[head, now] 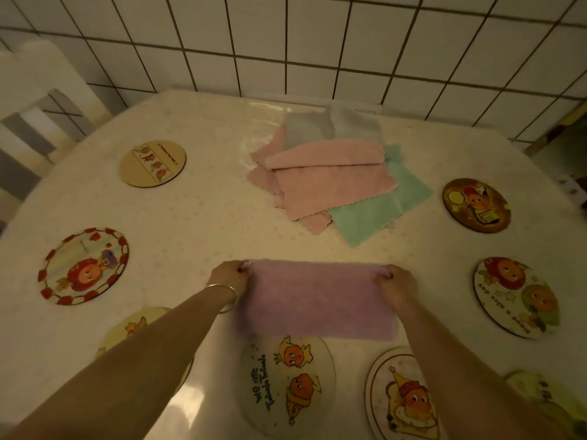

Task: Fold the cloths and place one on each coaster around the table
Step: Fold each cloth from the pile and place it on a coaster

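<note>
Left side of the table point(197, 217): a pale coaster point(152, 163) lies at ten o'clock and a red-bordered coaster point(83, 266) at nine o'clock. A further coaster point(136, 325) at eight o'clock is partly hidden under my left forearm. None of the three carries a cloth.

My left hand point(231, 275) pinches the far left corner of the purple cloth point(314, 301); a silver bangle point(224, 296) sits on that wrist. My right hand point(397, 282) pinches the far right corner. The hands are held well apart, each clamped on its own corner, so the far edge stays taut and straight. I judge this grip serves a lengthwise fold: the cloth reads as a long band, probably already doubled once, though I cannot confirm the layers. It lies flat at six o'clock, just beyond the "we are friends" coaster point(286, 385), its near edge touching or overlapping that coaster's rim. That puts the nearest target directly below the work.

Centre, at twelve o'clock: the pile of unfolded cloths point(333, 179), pink over green with grey at the back, loosely heaped and within reach of both hands.

Right side: a dark coaster point(476, 204) at two o'clock, a two-character coaster point(514, 296) at three o'clock, a crowned-figure coaster point(400, 395) at five o'clock, and one more coaster point(546, 395) cut off at the frame edge. All visible coasters hold nothing; placement has not begun.
</note>
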